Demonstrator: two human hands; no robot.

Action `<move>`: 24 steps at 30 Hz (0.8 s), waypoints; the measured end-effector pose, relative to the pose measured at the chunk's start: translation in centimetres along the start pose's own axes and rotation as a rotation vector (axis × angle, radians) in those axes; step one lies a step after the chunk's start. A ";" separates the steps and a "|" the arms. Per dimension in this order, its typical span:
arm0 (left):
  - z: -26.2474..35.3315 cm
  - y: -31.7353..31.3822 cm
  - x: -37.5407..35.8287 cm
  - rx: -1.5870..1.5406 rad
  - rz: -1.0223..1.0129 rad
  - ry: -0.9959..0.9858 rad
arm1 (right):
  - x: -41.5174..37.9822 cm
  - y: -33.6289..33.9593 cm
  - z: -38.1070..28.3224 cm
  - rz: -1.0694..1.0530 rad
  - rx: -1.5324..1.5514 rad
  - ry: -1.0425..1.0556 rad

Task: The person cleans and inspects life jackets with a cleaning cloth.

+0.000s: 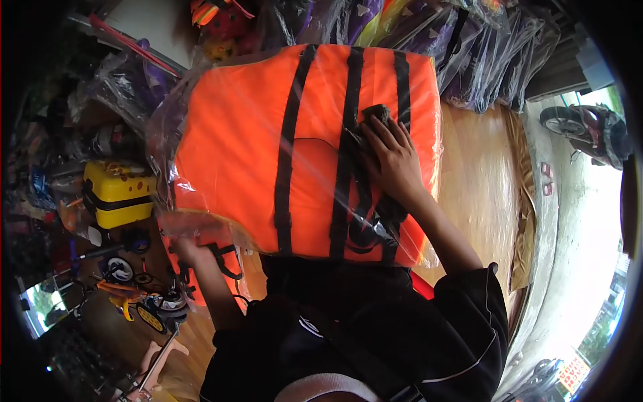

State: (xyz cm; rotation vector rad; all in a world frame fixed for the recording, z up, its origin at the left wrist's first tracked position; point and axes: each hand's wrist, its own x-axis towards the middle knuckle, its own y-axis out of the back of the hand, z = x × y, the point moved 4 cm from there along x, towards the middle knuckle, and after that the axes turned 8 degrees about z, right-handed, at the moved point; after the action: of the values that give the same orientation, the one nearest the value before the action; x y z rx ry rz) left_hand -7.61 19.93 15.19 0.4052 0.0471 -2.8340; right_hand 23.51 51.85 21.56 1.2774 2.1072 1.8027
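Observation:
A bright orange life vest [234, 147] with black straps lies across my lap inside a clear plastic bag [164, 127]. My right hand [395, 157] presses on its right part, fingers bent over a dark cloth [376, 112] that sticks out beyond the fingertips. Below that hand, black webbing and a buckle show through the plastic. At the vest's lower left, my left hand [189, 252] is by the bag's edge; its fingers are blurred and partly lost against the orange. Beneath it lies another orange vest [218, 271] with black straps.
A yellow suitcase [119, 193] stands at left, above small bikes [144, 308] on the floor. Plastic-wrapped purple goods [462, 60] line the far side. To the right are bare wooden boards [479, 181], a brown cloth edge [526, 228] and a parked motorcycle [583, 130] outside.

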 end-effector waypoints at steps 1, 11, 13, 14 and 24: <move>2.9 0.3 -0.6 -0.097 0.008 -0.225 | -0.1 -0.1 -0.2 -0.003 -0.001 0.008; 1.2 -14.7 -25.6 0.873 -1.184 -1.243 | -3.9 1.5 -3.9 -0.359 0.415 0.274; -0.5 -14.0 -25.3 0.915 -1.224 -1.241 | -3.6 2.3 -2.0 -0.403 0.510 0.248; -1.3 -13.6 -25.2 0.966 -1.261 -1.232 | -3.3 2.6 -1.5 -0.452 0.611 0.223; -3.5 -13.4 -25.2 1.091 -1.253 -1.290 | 5.4 -7.2 -1.6 -0.152 0.176 0.314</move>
State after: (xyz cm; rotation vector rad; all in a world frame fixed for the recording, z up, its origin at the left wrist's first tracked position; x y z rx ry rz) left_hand 12.91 39.79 18.77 -1.9102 -2.0838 -3.0683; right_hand 15.34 54.39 18.23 0.8793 2.4973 1.8914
